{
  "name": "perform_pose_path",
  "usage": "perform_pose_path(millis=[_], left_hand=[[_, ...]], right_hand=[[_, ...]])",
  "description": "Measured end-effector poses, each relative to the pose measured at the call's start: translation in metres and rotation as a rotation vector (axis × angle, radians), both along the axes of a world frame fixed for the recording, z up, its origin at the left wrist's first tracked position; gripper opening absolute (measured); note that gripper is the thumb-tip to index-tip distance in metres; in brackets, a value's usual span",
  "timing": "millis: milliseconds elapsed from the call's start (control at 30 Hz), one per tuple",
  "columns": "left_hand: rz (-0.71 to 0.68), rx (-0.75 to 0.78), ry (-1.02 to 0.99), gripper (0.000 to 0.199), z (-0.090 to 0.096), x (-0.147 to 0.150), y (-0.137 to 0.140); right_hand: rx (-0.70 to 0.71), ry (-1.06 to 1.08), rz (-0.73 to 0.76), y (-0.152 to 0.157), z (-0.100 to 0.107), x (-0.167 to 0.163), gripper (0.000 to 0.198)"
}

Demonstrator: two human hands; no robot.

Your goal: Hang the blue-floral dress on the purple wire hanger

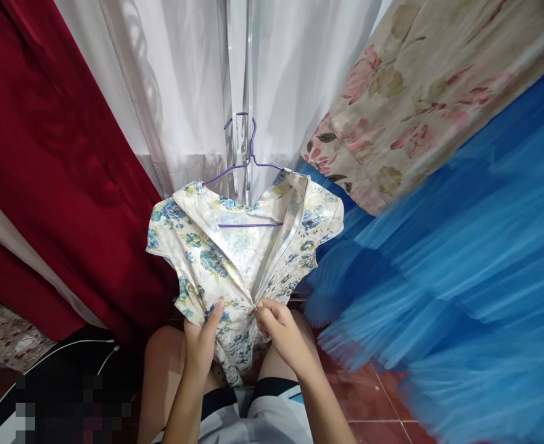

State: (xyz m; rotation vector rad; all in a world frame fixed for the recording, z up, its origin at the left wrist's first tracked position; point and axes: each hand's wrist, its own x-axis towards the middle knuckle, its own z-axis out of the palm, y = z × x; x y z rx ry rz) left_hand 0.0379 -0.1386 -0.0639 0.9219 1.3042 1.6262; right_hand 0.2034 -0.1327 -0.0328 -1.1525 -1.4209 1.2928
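A white dress with blue and green flowers hangs by its shoulders on a purple wire hanger. Its zipper is undone from the neckline down to about the waist, so the fabric parts in a V. At the bottom of that V, my right hand pinches the small zipper pull. My left hand grips the dress fabric to the left of the zipper, thumb on top and the other fingers hidden behind the cloth. The lower part of the dress drops between my knees.
White curtain-like fabric hangs behind the hanger. Dark red cloth is on the left. To the right hang a beige floral fabric and a blue tulle skirt. A white cable curves at lower left; red tiles cover the floor.
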Motion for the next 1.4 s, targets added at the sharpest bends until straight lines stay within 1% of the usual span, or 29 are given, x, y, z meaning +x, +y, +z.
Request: perform_pose_path(millis=[67, 100, 167, 200, 233, 267, 333, 367, 400, 433, 467, 500, 567, 633, 700, 733, 800, 900, 967, 1033, 1100, 1133, 1200, 1267, 1300, 1333, 1400], left_hand=[[0.066, 0.013, 0.035, 0.051, -0.003, -0.001, 0.001], [0.143, 0.048, 0.082, 0.054, -0.005, -0.002, 0.001], [0.332, 0.17, 0.249, 0.063, -0.011, -0.001, -0.001], [0.377, 0.225, 0.35, 0.064, -0.013, 0.0, -0.002], [0.353, 0.258, 0.44, 0.061, -0.016, 0.003, -0.003], [0.255, 0.26, 0.503, 0.054, -0.019, 0.006, -0.004], [-0.058, 0.203, 0.534, 0.037, -0.023, 0.015, -0.002], [-0.191, 0.171, 0.529, 0.029, -0.025, 0.021, -0.001], [-0.278, 0.151, 0.532, 0.023, -0.026, 0.026, 0.001], [-0.32, 0.145, 0.55, 0.016, -0.027, 0.03, 0.004], [-0.336, 0.151, 0.585, 0.009, -0.027, 0.034, 0.006], [-0.34, 0.166, 0.628, 0.006, -0.026, 0.036, 0.008], [-0.37, 0.196, 0.717, 0.011, -0.022, 0.037, 0.011], [-0.454, 0.209, 0.82, 0.012, -0.013, 0.034, 0.012], [-0.543, 0.193, 0.961, 0.012, 0.0, 0.027, 0.012], [-0.573, 0.179, 1.041, 0.012, 0.007, 0.024, 0.013], [-0.601, 0.151, 1.193, 0.014, 0.021, 0.016, 0.013], [-0.632, 0.122, 1.361, 0.024, 0.037, 0.011, 0.013], [-0.643, 0.104, 1.441, 0.036, 0.042, 0.012, 0.012], [-0.657, 0.08, 1.498, 0.044, 0.041, 0.014, 0.01], [-0.666, 0.052, 1.519, 0.048, 0.036, 0.016, 0.009], [-0.673, 0.043, 1.511, 0.047, 0.033, 0.015, 0.01], [-0.681, 0.04, 1.455, 0.039, 0.03, 0.01, 0.015], [-0.674, 0.066, 1.345, 0.021, 0.034, 0.002, 0.026], [-0.644, 0.084, 1.271, 0.014, 0.041, -0.002, 0.033], [-0.586, 0.112, 1.188, 0.012, 0.051, -0.006, 0.041], [-0.405, 0.218, 1.015, 0.02, 0.08, -0.012, 0.058]], right_hand=[[-0.002, 0.031, -0.027, -0.002, 0.002, 0.004, 0.036], [-0.001, 0.048, -0.044, -0.002, 0.002, 0.005, 0.034], [0.002, 0.081, -0.058, -0.001, 0.0, 0.004, 0.032], [0.005, 0.097, -0.053, -0.001, -0.001, 0.003, 0.032], [0.006, 0.111, -0.044, -0.001, -0.002, 0.001, 0.033], [0.003, 0.121, -0.032, -0.001, -0.002, 0.0, 0.032], [0.004, 0.141, -0.025, -0.003, -0.002, -0.003, 0.032], [0.012, 0.152, -0.029, -0.003, -0.002, -0.003, 0.032], [0.022, 0.166, -0.036, -0.004, -0.002, -0.003, 0.033], [0.024, 0.18, -0.039, -0.004, -0.003, -0.003, 0.033], [0.016, 0.193, -0.041, -0.004, -0.005, -0.002, 0.033], [-0.001, 0.208, -0.045, -0.004, -0.007, 0.0, 0.032], [-0.046, 0.254, -0.074, -0.001, -0.011, 0.003, 0.031], [-0.07, 0.342, -0.149, 0.005, -0.012, 0.007, 0.03], [-0.065, 0.443, -0.206, 0.016, -0.007, 0.009, 0.031], [-0.054, 0.483, -0.219, 0.024, -0.001, 0.01, 0.031], [-0.018, 0.532, -0.204, 0.041, 0.019, 0.01, 0.031], [0.065, 0.543, -0.136, 0.072, 0.064, 0.006, 0.029], [0.157, 0.504, -0.119, 0.092, 0.097, 0.001, 0.028], [0.243, 0.483, -0.151, 0.109, 0.126, -0.004, 0.026], [0.299, 0.495, -0.182, 0.12, 0.146, -0.01, 0.024], [0.32, 0.5, -0.183, 0.123, 0.152, -0.012, 0.023], [0.348, 0.485, -0.16, 0.124, 0.156, -0.016, 0.022], [0.358, 0.455, -0.136, 0.12, 0.152, -0.018, 0.022], [0.359, 0.442, -0.134, 0.117, 0.148, -0.018, 0.022], [0.357, 0.43, -0.133, 0.115, 0.145, -0.018, 0.022], [0.356, 0.41, -0.124, 0.11, 0.138, -0.018, 0.021]])
